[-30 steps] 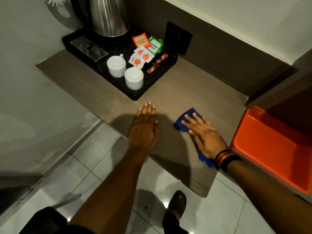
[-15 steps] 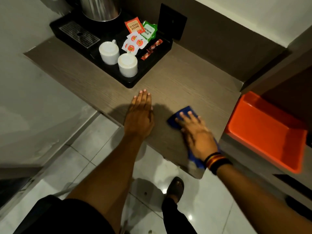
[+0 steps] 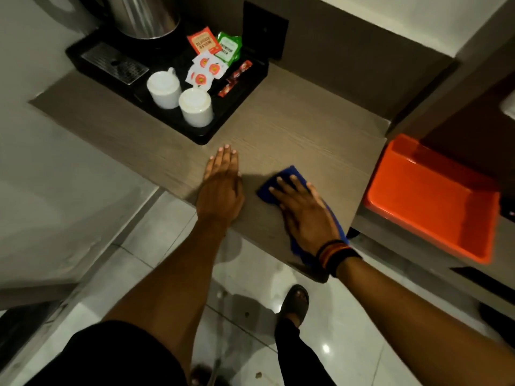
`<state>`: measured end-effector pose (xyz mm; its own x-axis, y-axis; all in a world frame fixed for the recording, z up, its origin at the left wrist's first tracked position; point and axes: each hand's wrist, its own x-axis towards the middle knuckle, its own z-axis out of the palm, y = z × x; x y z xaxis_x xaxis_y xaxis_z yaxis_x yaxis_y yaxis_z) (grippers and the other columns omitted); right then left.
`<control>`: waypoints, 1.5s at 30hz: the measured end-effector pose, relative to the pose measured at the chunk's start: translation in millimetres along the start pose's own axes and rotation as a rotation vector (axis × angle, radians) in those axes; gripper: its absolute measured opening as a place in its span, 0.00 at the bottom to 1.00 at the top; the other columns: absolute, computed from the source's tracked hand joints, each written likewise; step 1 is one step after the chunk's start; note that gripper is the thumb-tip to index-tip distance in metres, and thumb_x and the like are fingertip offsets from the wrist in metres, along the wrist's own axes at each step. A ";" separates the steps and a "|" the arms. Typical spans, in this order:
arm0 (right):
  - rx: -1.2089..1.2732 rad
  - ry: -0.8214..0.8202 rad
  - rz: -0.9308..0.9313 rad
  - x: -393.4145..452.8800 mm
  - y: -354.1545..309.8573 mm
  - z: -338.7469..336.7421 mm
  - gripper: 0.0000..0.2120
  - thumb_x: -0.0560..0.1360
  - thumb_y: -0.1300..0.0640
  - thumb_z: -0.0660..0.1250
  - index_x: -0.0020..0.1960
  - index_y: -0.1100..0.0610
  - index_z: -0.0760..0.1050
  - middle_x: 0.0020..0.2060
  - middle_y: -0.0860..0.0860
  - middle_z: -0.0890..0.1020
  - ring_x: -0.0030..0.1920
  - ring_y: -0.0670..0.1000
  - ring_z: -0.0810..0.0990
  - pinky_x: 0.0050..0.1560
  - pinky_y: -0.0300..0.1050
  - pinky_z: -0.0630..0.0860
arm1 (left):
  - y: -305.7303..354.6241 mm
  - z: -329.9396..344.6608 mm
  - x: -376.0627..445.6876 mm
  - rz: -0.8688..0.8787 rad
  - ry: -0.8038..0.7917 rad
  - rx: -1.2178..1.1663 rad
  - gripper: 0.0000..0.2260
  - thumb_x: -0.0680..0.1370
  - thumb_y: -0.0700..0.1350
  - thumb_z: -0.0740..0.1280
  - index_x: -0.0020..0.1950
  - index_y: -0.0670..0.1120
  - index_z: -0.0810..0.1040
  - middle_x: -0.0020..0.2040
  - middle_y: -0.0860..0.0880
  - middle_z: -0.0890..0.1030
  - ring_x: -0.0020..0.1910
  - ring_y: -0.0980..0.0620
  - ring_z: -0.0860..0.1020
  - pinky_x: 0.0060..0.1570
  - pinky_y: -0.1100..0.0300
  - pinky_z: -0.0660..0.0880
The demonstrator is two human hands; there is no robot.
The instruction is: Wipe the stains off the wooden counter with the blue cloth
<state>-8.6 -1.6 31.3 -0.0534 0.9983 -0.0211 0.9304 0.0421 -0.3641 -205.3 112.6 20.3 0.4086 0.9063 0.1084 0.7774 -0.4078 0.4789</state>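
You are mid-wipe: the blue cloth [image 3: 281, 176] lies on the wooden counter [image 3: 301, 135] near its front right edge, and I can make out no stains in this dim view, so what remains is unclear. Your right hand [image 3: 306, 213] presses flat on the cloth, fingers spread; your left hand [image 3: 221, 188] rests flat and empty beside it.

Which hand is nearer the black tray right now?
Left. The left hand lies flat on the counter just in front of the black tray; the right hand presses the blue cloth farther right.
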 end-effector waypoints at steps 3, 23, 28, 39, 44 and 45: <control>-0.010 0.047 0.135 -8.8 46.7 -18.4 0.22 0.84 0.55 0.55 0.77 0.45 0.65 0.80 0.46 0.64 0.82 0.52 0.56 0.82 0.58 0.50 | -1.3 1.9 0.8 -0.029 0.014 -0.030 0.26 0.84 0.44 0.58 0.82 0.42 0.57 0.84 0.41 0.58 0.83 0.44 0.55 0.83 0.42 0.52; 0.450 0.395 0.359 -70.7 46.2 -44.0 0.19 0.83 0.64 0.60 0.71 0.53 0.75 0.73 0.52 0.75 0.76 0.52 0.70 0.79 0.49 0.60 | 104.9 -20.2 9.3 0.161 -0.116 0.122 0.26 0.87 0.50 0.49 0.83 0.43 0.50 0.85 0.44 0.49 0.84 0.47 0.44 0.83 0.49 0.39; 0.271 0.506 0.518 -68.8 150.0 -107.6 0.20 0.82 0.66 0.59 0.72 0.58 0.74 0.73 0.57 0.74 0.77 0.57 0.68 0.78 0.47 0.60 | 173.0 32.5 35.0 0.213 -0.178 0.104 0.27 0.86 0.51 0.46 0.83 0.43 0.47 0.85 0.44 0.47 0.84 0.47 0.43 0.83 0.49 0.37; 0.098 0.201 0.563 -16.1 289.0 -75.2 0.22 0.84 0.62 0.57 0.78 0.58 0.66 0.79 0.57 0.64 0.80 0.62 0.59 0.80 0.58 0.55 | 236.9 141.2 74.3 0.411 -0.239 0.124 0.27 0.85 0.51 0.47 0.83 0.40 0.55 0.84 0.40 0.58 0.83 0.42 0.55 0.83 0.44 0.51; -0.003 -0.040 0.568 -14.7 292.4 -43.5 0.32 0.83 0.46 0.55 0.83 0.53 0.48 0.83 0.52 0.48 0.83 0.58 0.45 0.79 0.62 0.43 | 236.1 154.9 78.7 0.399 -0.263 0.186 0.27 0.85 0.51 0.45 0.83 0.42 0.51 0.84 0.41 0.56 0.84 0.43 0.53 0.82 0.43 0.53; 0.014 -0.060 0.573 -14.6 290.0 -47.8 0.33 0.83 0.45 0.54 0.83 0.53 0.46 0.83 0.52 0.46 0.83 0.58 0.43 0.79 0.63 0.42 | 237.1 151.4 79.0 0.398 -0.286 0.185 0.27 0.85 0.51 0.47 0.83 0.42 0.50 0.84 0.41 0.55 0.84 0.43 0.52 0.82 0.43 0.52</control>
<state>279.3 -2.1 -29.5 0.4372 0.8573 -0.2716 0.8119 -0.5062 -0.2908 83.7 70.7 10.6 0.7835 0.6214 -0.0039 0.5966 -0.7505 0.2843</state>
